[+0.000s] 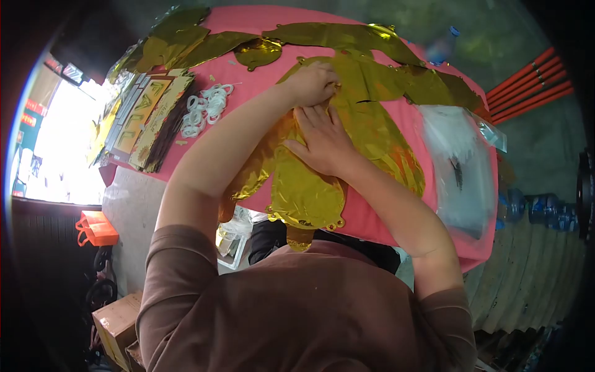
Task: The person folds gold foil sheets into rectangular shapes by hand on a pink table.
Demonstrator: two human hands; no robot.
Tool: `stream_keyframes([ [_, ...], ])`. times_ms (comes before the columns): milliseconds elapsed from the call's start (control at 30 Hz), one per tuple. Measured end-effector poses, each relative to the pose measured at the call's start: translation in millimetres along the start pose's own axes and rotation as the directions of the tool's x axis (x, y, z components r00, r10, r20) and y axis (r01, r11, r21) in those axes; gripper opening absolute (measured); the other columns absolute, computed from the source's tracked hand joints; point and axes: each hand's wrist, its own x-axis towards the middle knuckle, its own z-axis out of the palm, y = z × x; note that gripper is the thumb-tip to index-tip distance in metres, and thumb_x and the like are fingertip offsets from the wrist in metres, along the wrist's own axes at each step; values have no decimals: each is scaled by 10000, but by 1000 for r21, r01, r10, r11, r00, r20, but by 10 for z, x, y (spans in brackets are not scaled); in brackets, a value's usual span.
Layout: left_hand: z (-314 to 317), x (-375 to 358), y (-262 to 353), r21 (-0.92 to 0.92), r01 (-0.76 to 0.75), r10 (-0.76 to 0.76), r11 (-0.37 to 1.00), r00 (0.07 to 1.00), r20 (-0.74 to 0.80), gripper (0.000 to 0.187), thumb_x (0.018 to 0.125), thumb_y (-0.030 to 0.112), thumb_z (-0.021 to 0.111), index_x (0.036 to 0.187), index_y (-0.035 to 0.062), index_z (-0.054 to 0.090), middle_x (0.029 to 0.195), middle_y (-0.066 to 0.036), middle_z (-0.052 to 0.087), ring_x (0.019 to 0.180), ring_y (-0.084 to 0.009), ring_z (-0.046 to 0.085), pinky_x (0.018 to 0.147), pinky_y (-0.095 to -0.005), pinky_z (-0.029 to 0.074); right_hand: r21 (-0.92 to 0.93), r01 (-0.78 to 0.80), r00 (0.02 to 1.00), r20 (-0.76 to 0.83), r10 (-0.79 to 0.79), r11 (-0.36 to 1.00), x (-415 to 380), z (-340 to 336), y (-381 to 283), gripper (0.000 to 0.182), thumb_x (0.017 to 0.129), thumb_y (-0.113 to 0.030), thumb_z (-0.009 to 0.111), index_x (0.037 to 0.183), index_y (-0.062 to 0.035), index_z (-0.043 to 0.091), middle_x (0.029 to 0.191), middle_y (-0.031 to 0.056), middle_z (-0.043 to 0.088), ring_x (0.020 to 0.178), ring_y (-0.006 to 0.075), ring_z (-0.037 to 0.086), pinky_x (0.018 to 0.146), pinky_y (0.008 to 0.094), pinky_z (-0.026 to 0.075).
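Observation:
Gold foil balloons, flat and uninflated, lie across a pink-covered table (387, 214). The nearest foil balloon (307, 192) has a rounded end with small tabs and hangs slightly over the front edge. My left hand (313, 84) is curled at the upper part of the foil, its fingertips closed together on the gold sheet; the exact pinch is partly hidden. Just below it, my right hand (325, 142) lies flat on the same foil with fingers stretched out and thumb apart.
White ribbon coils (207, 106) and a stack of printed packs (149, 121) are on the left. Clear plastic bags (462, 173) lie on the right. More gold foil (347, 37) lines the far edge. An orange bag (97, 228) and a cardboard box (118, 319) are lower left.

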Motion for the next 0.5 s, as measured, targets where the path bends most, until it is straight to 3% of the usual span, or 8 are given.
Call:
stream_keyframes([
  [267,276,222,-26,-165,19,-38,986,993,-114,286,790,231,631,1057,128,631,1069,-96,537,1020,-272,510,892,-358,417,13,3,999,-47,-3,1000,-31,-6,13,738,867,-452,458,1372,45,251,1428,210,253,1349,321,203,1100,485,119],
  [367,283,211,-40,-177,29,-45,984,995,-87,289,790,235,644,1059,131,631,1061,-96,536,1026,-271,509,891,-356,416,114,1,1000,-25,1,993,-180,-68,-27,724,862,-418,491,1365,50,262,1421,219,261,1350,323,201,1098,487,130],
  [467,344,202,-62,-146,-7,-16,989,988,-157,289,784,235,652,1053,131,632,1048,-98,537,1026,-271,510,885,-361,415,158,54,996,66,-65,986,-617,-248,-135,720,856,-377,523,1361,58,252,1424,225,247,1359,327,170,1096,489,135],
  [500,355,198,-61,-151,-6,-18,989,987,-157,289,784,235,652,1053,131,632,1048,-98,537,1026,-271,510,885,-361,415,238,136,985,76,-158,962,-799,-312,-186,646,854,-334,545,1328,45,326,1392,217,310,1340,318,230,1079,473,192],
])
